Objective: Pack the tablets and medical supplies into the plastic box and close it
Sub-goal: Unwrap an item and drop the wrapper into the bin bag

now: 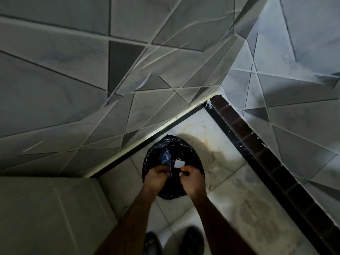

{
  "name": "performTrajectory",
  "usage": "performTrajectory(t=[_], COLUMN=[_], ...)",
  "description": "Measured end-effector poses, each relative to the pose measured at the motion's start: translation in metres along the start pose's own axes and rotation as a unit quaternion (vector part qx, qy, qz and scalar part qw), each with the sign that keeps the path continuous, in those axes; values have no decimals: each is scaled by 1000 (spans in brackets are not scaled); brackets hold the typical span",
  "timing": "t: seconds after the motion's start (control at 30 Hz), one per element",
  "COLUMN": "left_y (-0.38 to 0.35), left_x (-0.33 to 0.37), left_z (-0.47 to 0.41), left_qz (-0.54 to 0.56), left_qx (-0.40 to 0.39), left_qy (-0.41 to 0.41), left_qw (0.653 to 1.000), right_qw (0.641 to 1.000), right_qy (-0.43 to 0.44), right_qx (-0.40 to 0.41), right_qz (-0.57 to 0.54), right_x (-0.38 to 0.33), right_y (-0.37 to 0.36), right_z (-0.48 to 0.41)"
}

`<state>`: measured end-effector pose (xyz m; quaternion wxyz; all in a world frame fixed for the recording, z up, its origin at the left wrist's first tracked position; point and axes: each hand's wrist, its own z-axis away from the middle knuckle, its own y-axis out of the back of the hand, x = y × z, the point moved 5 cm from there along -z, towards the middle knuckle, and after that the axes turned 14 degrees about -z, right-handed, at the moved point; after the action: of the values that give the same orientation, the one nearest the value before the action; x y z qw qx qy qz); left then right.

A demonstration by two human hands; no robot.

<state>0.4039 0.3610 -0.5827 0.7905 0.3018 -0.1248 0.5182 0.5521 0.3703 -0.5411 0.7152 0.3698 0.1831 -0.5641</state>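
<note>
A bin lined with a black plastic bag [191, 153] stands on the floor in a tiled corner. Both of my hands are held over its near rim. My left hand [156, 176] grips a bluish, translucent piece of plastic wrapping [165, 159] that sticks up over the bin. My right hand [191, 179] has its fingers curled and pinches something small and white at the fingertips. A small white square scrap [178, 164] shows above the dark bin opening, just beyond my right fingertips; I cannot tell whether it is held or loose. No plastic box or tablets are in view.
Tiled walls [92, 70] rise close behind and to the right of the bin. A dark ledge [257, 142] runs diagonally on the right. A pale surface [46, 214] fills the lower left. My two feet [193, 242] show at the bottom on the light floor tiles.
</note>
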Motion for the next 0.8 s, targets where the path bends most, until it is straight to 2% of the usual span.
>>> performTrajectory(t=[0.33, 0.6, 0.8], left_y=[36, 108, 162], left_x=[87, 148, 183], left_z=[164, 318, 407], left_qz=[92, 148, 195], left_qx=[53, 128, 198], left_qy=[-57, -129, -202], left_qw=[993, 972, 939], right_qw=[998, 987, 966], right_qy=[12, 127, 204], right_qx=[-10, 21, -4], right_qz=[-53, -98, -158], right_x=[-88, -187, -256], right_y=[52, 97, 104], right_z=[149, 260, 336])
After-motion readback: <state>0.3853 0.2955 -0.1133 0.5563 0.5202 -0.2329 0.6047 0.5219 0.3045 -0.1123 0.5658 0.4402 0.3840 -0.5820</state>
